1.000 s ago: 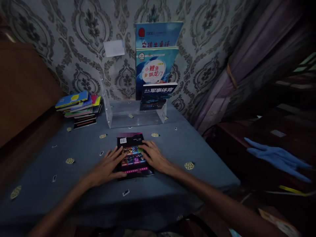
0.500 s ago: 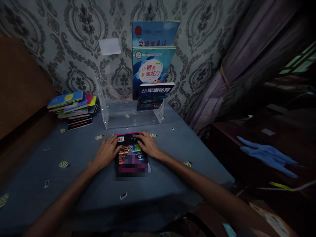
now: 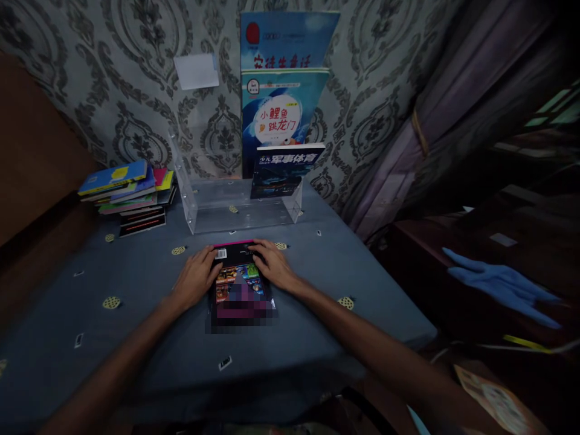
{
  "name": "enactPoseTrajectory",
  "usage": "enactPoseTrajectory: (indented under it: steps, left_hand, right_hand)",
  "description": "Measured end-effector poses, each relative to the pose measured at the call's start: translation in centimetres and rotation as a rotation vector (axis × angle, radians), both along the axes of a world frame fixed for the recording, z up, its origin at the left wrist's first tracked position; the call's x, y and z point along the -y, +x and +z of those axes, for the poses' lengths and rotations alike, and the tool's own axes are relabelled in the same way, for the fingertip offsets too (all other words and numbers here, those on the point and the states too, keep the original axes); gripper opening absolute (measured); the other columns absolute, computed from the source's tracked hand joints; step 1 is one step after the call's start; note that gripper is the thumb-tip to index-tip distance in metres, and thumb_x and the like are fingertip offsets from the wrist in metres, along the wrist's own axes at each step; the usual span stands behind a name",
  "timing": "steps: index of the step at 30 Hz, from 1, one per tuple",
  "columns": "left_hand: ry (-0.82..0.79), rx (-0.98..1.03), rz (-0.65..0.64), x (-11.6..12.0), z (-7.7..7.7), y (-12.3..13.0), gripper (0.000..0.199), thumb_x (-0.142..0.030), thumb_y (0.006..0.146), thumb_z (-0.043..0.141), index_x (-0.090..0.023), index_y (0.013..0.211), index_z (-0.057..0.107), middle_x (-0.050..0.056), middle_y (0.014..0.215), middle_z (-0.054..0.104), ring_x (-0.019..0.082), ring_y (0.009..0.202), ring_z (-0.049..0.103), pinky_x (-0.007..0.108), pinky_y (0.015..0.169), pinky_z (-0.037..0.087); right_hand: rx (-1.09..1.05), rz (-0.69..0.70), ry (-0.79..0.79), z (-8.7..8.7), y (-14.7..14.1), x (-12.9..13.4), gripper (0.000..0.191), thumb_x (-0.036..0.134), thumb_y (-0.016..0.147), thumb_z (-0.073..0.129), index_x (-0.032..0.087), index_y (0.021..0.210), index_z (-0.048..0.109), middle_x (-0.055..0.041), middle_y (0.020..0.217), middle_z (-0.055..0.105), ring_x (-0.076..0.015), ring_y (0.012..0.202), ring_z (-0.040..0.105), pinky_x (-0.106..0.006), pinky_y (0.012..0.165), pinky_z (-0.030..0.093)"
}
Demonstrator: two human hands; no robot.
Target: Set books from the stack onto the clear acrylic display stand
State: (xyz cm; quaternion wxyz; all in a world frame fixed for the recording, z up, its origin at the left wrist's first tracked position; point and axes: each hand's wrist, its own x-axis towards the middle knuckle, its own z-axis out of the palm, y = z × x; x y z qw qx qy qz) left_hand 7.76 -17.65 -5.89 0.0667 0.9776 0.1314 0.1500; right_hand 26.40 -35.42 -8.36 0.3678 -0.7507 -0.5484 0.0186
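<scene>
A dark book (image 3: 238,258) with a pink far edge, a barcode and rows of colourful small pictures lies flat on the table in front of me. Its near part is blurred by a pixelated patch. My left hand (image 3: 196,275) holds the book's left side, fingers near the barcode corner and thumb on the cover. On the right side, my right hand (image 3: 274,266) grips it in the same way, fingertips on the far right corner. Beyond them stands a clear acrylic rack (image 3: 240,219), with a dark navy book (image 3: 285,172) leaning at its right end.
Behind the navy book stand a teal book (image 3: 281,109) and a taller blue book (image 3: 290,36). A stack of books (image 3: 131,190) sits at the table's back left. Right of the patterned tablecloth (image 3: 149,356), a blue glove (image 3: 502,284) lies on a dark surface beside the curtain (image 3: 389,157).
The view has shifted slightly, so the upright books appear a little higher and larger. Both hands stay on the book, which keeps its place on the table.
</scene>
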Motion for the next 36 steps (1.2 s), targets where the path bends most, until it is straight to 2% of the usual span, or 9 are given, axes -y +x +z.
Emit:
enactPoseTrajectory:
  steps: [6, 11, 21, 25, 31, 36]
  left_hand:
    - [0.01, 0.003, -0.015, -0.1, 0.1, 0.1, 0.04, -0.039, 0.104, 0.037, -0.017, 0.13, 0.057, 0.014, 0.141, 0.059, 0.03, 0.13, 0.055, 0.048, 0.109, 0.044]
    - [0.017, 0.006, -0.038, 0.1, 0.3, 0.8, 0.039, -0.039, 0.104, 0.038, -0.017, 0.128, 0.059, 0.013, 0.141, 0.06, 0.029, 0.132, 0.055, 0.047, 0.111, 0.043]
    - [0.013, -0.013, -0.2, 1.9, 0.0, 4.6, 0.041, -0.038, 0.104, 0.037, -0.017, 0.133, 0.059, 0.013, 0.142, 0.06, 0.027, 0.134, 0.054, 0.046, 0.115, 0.039]
    - [0.002, -0.017, -0.259, 2.0, 0.0, 5.9, 0.043, -0.037, 0.104, 0.038, -0.015, 0.135, 0.057, 0.014, 0.143, 0.058, 0.026, 0.135, 0.052, 0.045, 0.116, 0.038]
    - [-0.03, -0.04, -0.332, 2.0, 0.1, 7.7, 0.044, -0.035, 0.103, 0.038, -0.018, 0.141, 0.053, 0.012, 0.147, 0.055, 0.026, 0.139, 0.048, 0.048, 0.117, 0.035]
    - [-0.049, -0.041, -0.364, 2.2, 0.1, 8.3, 0.044, -0.033, 0.103, 0.04, -0.016, 0.141, 0.053, 0.012, 0.148, 0.055, 0.025, 0.139, 0.048, 0.045, 0.117, 0.035]
  right_hand:
    - [-0.053, -0.006, 0.035, 0.3, 0.0, 0.2, 0.035, 0.018, 0.094, 0.049, 0.021, 0.125, 0.065, -0.0125, 0.135, 0.06, -0.0261, 0.128, 0.055, -0.051, 0.111, 0.042]
    - [-0.136, 0.005, 0.104, 0.4, 0.4, 0.3, 0.041, 0.018, 0.097, 0.042, 0.022, 0.134, 0.058, -0.0104, 0.131, 0.063, -0.0224, 0.124, 0.058, -0.046, 0.109, 0.045]
    - [-0.273, -0.051, 0.154, 0.4, 0.5, 0.4, 0.044, 0.027, 0.101, 0.038, 0.022, 0.144, 0.045, -0.0115, 0.135, 0.063, -0.0213, 0.123, 0.062, -0.045, 0.108, 0.047]
    - [-0.287, -0.06, 0.143, 0.4, 0.6, 0.3, 0.044, 0.029, 0.102, 0.037, 0.021, 0.144, 0.045, -0.0133, 0.138, 0.061, -0.0223, 0.125, 0.061, -0.046, 0.109, 0.047]
    - [-0.265, -0.059, 0.147, 0.4, 0.7, 0.3, 0.044, 0.03, 0.103, 0.038, 0.024, 0.146, 0.044, -0.0105, 0.138, 0.062, -0.0218, 0.124, 0.061, -0.046, 0.11, 0.046]
    - [-0.268, -0.045, 0.146, 0.7, 0.6, 0.4, 0.044, 0.03, 0.103, 0.037, 0.021, 0.146, 0.044, -0.0118, 0.139, 0.061, -0.0216, 0.126, 0.06, -0.045, 0.111, 0.045]
